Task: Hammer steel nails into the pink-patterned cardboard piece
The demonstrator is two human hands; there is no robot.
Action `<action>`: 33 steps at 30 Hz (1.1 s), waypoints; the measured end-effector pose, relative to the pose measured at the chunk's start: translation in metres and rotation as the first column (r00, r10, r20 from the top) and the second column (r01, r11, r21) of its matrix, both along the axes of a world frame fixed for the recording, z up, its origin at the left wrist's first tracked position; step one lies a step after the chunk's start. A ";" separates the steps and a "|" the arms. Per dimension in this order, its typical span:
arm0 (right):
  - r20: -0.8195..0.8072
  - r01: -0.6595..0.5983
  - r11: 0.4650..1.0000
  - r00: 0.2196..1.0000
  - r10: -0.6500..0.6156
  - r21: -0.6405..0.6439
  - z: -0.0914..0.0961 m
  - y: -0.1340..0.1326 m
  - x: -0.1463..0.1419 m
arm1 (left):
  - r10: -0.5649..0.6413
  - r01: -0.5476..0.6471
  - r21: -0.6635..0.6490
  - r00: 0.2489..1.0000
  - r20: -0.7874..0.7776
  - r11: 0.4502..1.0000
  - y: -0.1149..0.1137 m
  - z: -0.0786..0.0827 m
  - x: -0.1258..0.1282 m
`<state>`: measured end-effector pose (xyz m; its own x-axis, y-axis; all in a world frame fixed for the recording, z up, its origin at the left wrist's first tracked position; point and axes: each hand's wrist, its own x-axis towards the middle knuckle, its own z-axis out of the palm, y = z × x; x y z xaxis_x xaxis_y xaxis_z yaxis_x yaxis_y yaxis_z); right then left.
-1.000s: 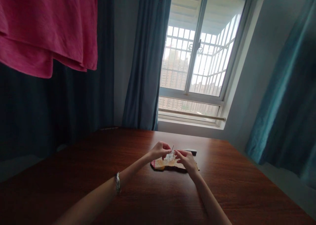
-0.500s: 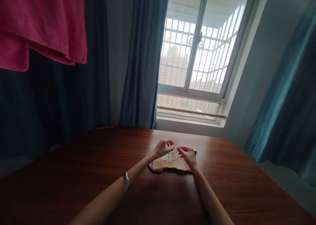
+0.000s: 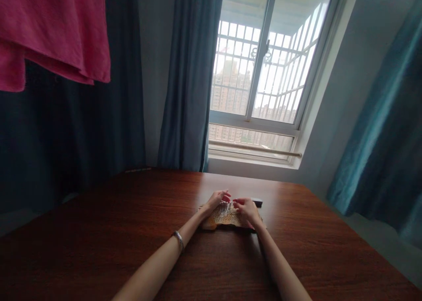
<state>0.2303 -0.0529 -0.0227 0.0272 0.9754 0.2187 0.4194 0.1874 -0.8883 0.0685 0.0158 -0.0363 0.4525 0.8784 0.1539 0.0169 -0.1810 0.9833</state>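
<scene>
A speckled cream, yellow and pink pad [image 3: 227, 220] lies on the table, with several thin upright pins [image 3: 227, 206] standing from its middle. Over its far left part hovers my left hand [image 3: 217, 199], fingers bent towards the pins; whatever they pinch is too small to make out. My right hand [image 3: 246, 208] is beside the pins on the right. Its thumb and fingers are pinched together at a thin pin near the tops of the others. Both forearms cover parts of the pad's sides. A silvery bracelet [image 3: 178, 240] circles my left wrist.
A small dark box-like object [image 3: 256, 202] lies behind my right hand. The brown wooden table [image 3: 132, 235] reaches to the window wall. Blue curtains [image 3: 184, 81] hang beside the barred window [image 3: 257, 94], and a pink cloth [image 3: 66, 32] hangs at upper left.
My right hand has moved slightly left and down, its fingertips now at the pins. My left hand has lowered a little, and the view has shifted slightly.
</scene>
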 end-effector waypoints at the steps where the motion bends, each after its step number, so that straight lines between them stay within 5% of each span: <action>1: 0.012 0.001 1.000 1.000 -0.001 0.007 -0.001 -0.001 -0.001 | -0.006 0.006 0.022 1.000 -0.008 1.000 -0.001 -0.001 0.000; 12: 0.155 -0.037 0.997 0.988 0.027 0.064 -0.006 0.001 -0.008 | 0.006 0.017 0.224 0.994 -0.105 0.974 -0.021 0.010 -0.006; 33: 0.363 0.052 0.993 0.928 -0.086 0.104 -0.011 0.001 -0.006 | 0.124 0.002 0.437 0.957 -0.261 0.899 -0.020 -0.002 0.002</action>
<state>0.2239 -0.0523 -0.0332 -0.0050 0.9495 0.3136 0.7274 0.2187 -0.6505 0.0707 -0.0039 -0.0379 0.4798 0.7817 0.3984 0.2995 -0.5728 0.7630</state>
